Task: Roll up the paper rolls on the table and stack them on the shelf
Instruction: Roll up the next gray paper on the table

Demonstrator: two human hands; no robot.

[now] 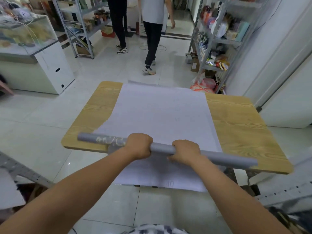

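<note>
A grey paper roll (163, 148) lies crosswise over the near part of the wooden table (236, 119). My left hand (139, 146) and my right hand (185, 152) both grip it near its middle, close together. Pale flat sheets of paper (160, 114) are spread under the roll from the table's far edge and hang over the near edge. The roll's left end (89, 137) carries a faint pattern and reaches past the sheets.
Metal shelves (217, 39) packed with goods stand at the right, beyond the table. Another shelf rack (81, 26) and a glass counter (28, 41) are at the left. Two people (152, 36) stand on the tiled floor beyond the table. Perforated shelf rails (287, 191) flank me.
</note>
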